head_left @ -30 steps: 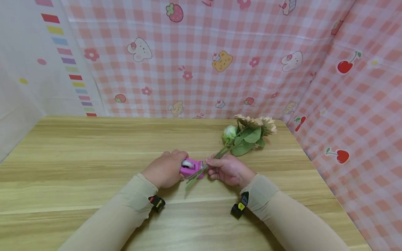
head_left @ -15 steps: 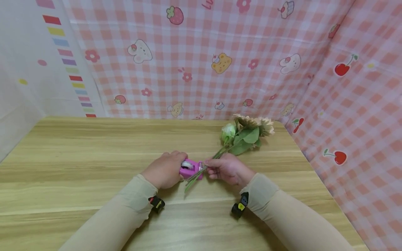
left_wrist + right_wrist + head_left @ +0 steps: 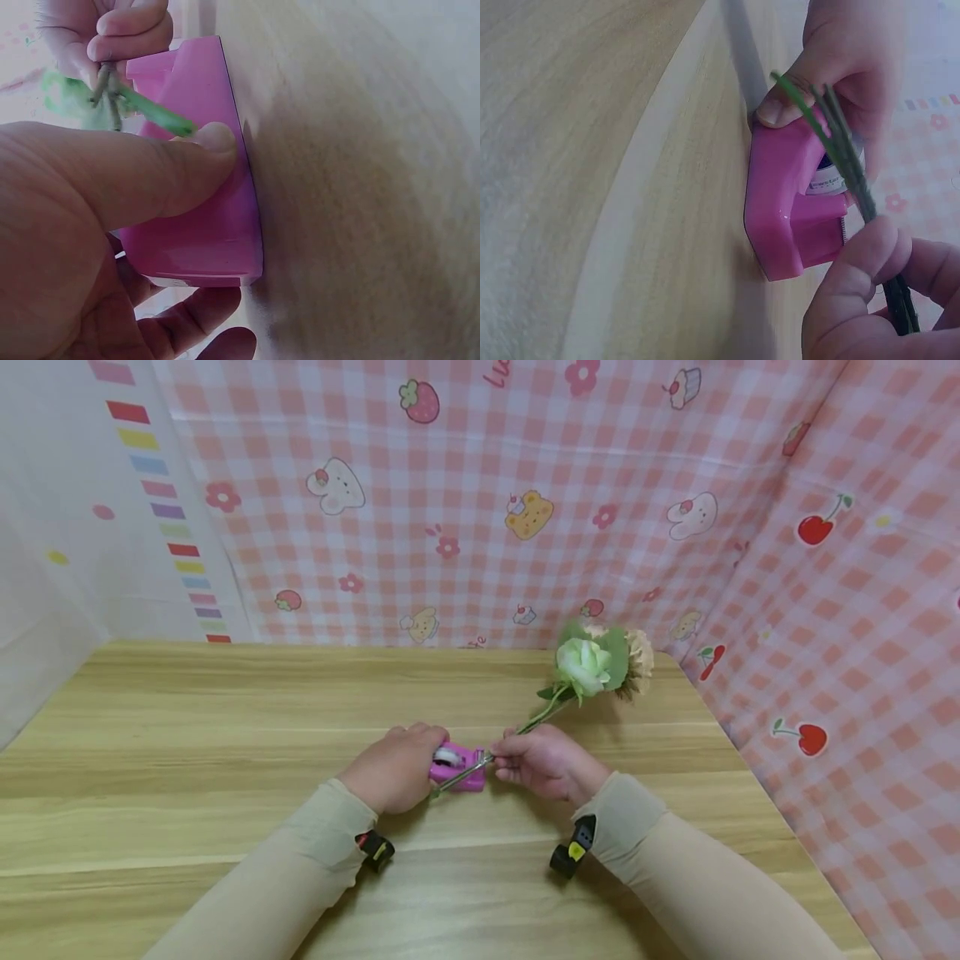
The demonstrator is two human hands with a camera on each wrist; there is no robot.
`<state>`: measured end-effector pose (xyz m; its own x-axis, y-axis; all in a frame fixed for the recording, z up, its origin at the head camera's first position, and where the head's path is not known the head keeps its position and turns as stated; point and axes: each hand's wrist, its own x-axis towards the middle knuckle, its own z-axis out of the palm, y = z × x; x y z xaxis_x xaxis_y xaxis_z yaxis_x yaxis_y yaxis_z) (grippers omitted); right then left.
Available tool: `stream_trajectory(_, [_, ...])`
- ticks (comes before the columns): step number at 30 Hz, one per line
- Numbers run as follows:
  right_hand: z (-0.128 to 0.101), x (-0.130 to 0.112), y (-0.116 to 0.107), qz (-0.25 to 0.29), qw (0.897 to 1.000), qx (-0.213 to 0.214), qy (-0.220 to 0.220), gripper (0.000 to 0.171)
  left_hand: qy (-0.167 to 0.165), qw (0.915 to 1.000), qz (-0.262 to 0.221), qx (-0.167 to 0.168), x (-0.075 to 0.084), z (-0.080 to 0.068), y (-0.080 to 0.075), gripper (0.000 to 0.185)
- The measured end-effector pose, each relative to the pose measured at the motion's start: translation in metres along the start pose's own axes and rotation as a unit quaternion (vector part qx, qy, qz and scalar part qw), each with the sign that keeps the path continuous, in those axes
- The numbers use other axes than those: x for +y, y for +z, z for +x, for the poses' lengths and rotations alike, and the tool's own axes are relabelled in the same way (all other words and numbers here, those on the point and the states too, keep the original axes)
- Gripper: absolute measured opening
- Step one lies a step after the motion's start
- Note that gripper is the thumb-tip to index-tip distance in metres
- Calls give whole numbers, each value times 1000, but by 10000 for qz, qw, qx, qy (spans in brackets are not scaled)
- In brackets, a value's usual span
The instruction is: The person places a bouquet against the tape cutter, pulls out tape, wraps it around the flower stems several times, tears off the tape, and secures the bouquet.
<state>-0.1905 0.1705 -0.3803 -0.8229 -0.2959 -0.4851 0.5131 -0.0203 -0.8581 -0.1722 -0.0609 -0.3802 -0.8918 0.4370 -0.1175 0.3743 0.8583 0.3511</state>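
A pink tape dispenser (image 3: 467,779) with a roll of clear tape (image 3: 447,756) stands on the table. My left hand (image 3: 395,768) grips its back end, thumb along the near side in the left wrist view. My right hand (image 3: 551,764) pinches a bundle of flower stems (image 3: 847,154) between thumb and fingers, just right of the dispenser's toothed cutting edge (image 3: 845,229). The cut ends slant over the dispenser toward my left thumb. At the bundle's far end are a pale green rose (image 3: 583,666), peach flowers (image 3: 640,662) and green leaves (image 3: 617,653).
The wood-grain table (image 3: 225,718) meets a pink checked cloth wall (image 3: 450,510) at the back. Another checked cloth (image 3: 862,652) runs along the right side, and a white cloth (image 3: 67,527) hangs at the left.
The flower bundle has turned in my right fingers: the green rose now faces front and the leaves have swung up behind it. The stem ends have risen leftward. The dispenser and left hand hold still.
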Motion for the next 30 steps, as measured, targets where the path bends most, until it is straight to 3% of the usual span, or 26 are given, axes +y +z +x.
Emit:
stream_trajectory(18, [1, 8, -6, 635, 9974, -266, -225, 13, 26, 10000, 60, 13, 1, 0, 0, 51])
stream_trajectory(30, [-1, 4, 6, 944, 9947, -277, -293, 9, 38, 10000, 69, 43, -2, 1, 2, 53])
